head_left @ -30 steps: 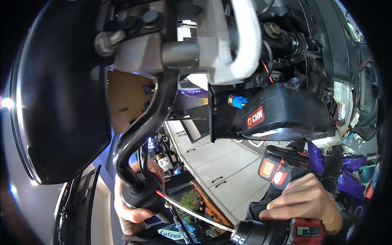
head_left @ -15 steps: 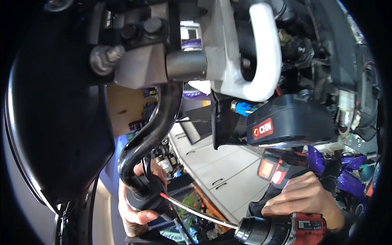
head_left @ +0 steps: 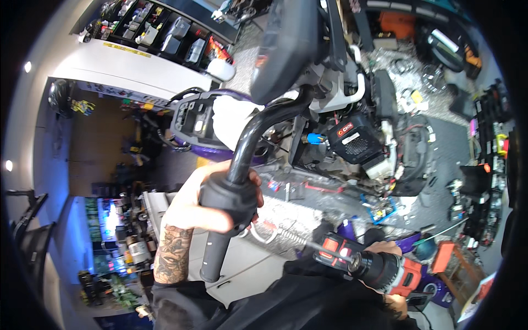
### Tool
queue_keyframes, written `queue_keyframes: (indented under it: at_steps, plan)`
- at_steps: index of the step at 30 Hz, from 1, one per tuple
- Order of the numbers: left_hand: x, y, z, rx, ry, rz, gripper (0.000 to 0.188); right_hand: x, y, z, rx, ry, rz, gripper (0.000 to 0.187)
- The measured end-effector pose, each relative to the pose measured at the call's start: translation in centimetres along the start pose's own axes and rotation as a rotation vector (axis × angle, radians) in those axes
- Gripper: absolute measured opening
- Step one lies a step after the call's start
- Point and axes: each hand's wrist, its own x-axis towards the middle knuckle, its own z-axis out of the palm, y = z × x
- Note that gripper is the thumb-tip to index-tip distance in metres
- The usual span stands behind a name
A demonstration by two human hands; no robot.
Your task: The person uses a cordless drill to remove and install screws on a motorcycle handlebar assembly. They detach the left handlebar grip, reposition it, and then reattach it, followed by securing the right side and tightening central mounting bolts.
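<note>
A black bent handlebar [head_left: 250, 137] comes down from the upper middle, with a black control housing [head_left: 223, 198] and a black grip [head_left: 214, 256] at its lower end. My left hand [head_left: 187, 206] wraps round the housing, thumb across its near side, fingertips on the far side. My right hand [head_left: 388, 247] is closed on a red and black cordless drill [head_left: 404, 275], lying sideways with its chuck toward the left. From the chuck a thin bit with a coiled flexible shaft [head_left: 291, 236] runs toward the housing's lower right side. Blur hides its tip.
Beyond the handlebar, an opened vehicle front carries a black box [head_left: 355, 140], a blue connector [head_left: 315, 138] and loose wiring. A purple and grey vehicle [head_left: 195, 124] with white cloth stands at the left. Drawer cabinets [head_left: 236, 280] are below; tools and parts litter the right side.
The view has swung back and widened, so the handlebar looks smaller and farther off. The shaft, earlier a smooth bow with its red end at the housing, now looks bent and blurred.
</note>
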Motion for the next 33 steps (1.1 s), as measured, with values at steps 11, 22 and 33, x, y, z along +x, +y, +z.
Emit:
queue_keyframes:
  at_steps: [11,22,33]
  plan:
    - [-1.7,-4.3,-1.2,-0.415,-0.275,0.187,0.068,-6.7,-1.9,2.0,0.069,0.186,0.319,0.023]
    - [-3.5,-10.6,0.6,-1.027,-0.708,0.009,0.025,-6.1,-0.7,5.7,0.333,0.391,0.195,0.037]
    - [-8.7,-5.6,1.1,0.288,-0.077,0.198,0.041,-7.6,0.3,4.6,0.118,0.192,0.201,0.04]
